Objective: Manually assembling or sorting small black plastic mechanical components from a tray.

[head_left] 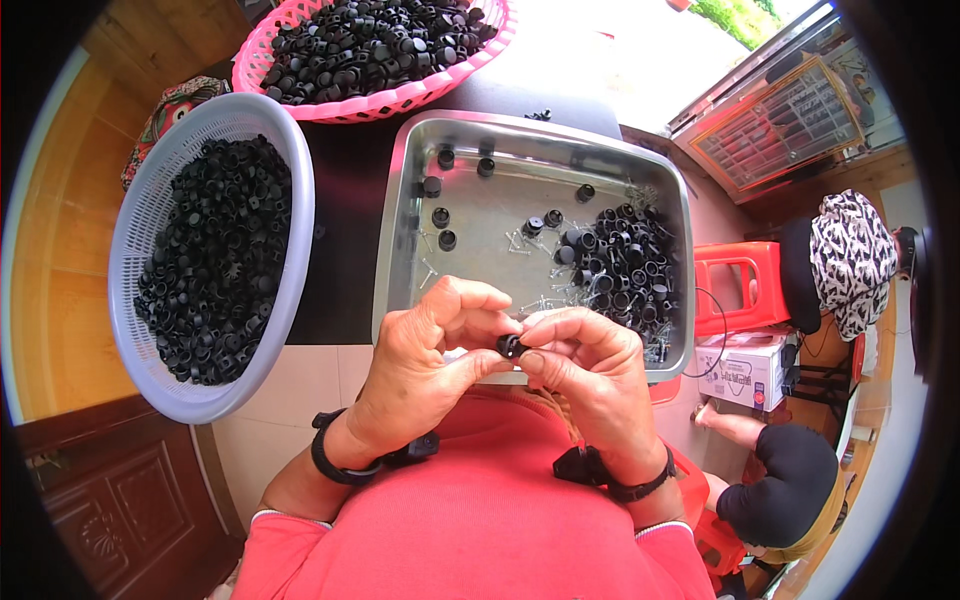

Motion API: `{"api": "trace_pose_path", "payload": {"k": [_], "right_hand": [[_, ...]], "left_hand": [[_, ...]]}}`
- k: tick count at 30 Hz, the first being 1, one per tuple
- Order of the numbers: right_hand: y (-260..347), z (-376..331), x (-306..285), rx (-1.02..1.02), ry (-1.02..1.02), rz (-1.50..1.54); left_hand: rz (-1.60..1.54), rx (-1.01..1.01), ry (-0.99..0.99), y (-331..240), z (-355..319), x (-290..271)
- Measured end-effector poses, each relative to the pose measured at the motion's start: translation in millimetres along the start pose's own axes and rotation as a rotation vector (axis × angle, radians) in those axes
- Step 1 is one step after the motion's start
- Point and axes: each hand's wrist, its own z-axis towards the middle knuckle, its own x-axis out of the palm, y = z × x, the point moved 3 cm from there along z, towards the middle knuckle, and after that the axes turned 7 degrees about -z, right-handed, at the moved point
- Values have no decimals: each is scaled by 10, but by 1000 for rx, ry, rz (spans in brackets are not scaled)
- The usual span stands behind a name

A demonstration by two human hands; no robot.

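Observation:
Between the fingertips of both hands is a small round black plastic part [511,346], held over the near edge of a metal tray. My left hand [437,340] pinches it from the left with thumb and fingers. From the right, my right hand [585,355] pinches the same part. Beneath and beyond them, the metal tray [470,265] carries a heap of black plastic caps and rings [625,265] on its right side. Small silvery screws [520,242] are scattered around that heap. Several single black caps [440,217] stand apart toward the tray's left and far sides.
A pale blue plastic basket [125,250] full of black parts is at the left. Beyond the tray, a pink basket [505,30] holds more. Both rest by a dark table [345,230]. At the right are red stools [740,285], a white carton [740,370] and two people.

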Motion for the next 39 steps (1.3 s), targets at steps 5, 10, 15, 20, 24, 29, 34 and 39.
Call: {"api": "trace_pose_path", "payload": {"k": [5,10,15,20,24,29,34,39], "right_hand": [[1,-8,-6,48,14,13],[18,-19,-5,47,29,25],[9,-13,-15,77,16,32],[5,-32,10,94,0,24],[12,-59,18,38,-35,-58],[3,-52,18,19,-19,-34],[16,-65,38,35,-71,-92],[-47,-61,-22,-109,-107,-420]], "left_hand": [[305,177,14,-33,9,2],[339,269,13,-28,0,13],[405,305,30,-46,-1,8],[308,206,52,-21,-10,-7],[304,184,34,-35,-13,-2],[232,83,1,-24,-10,-5],[282,120,17,-1,5,6],[347,145,22,10,4,21]]}}
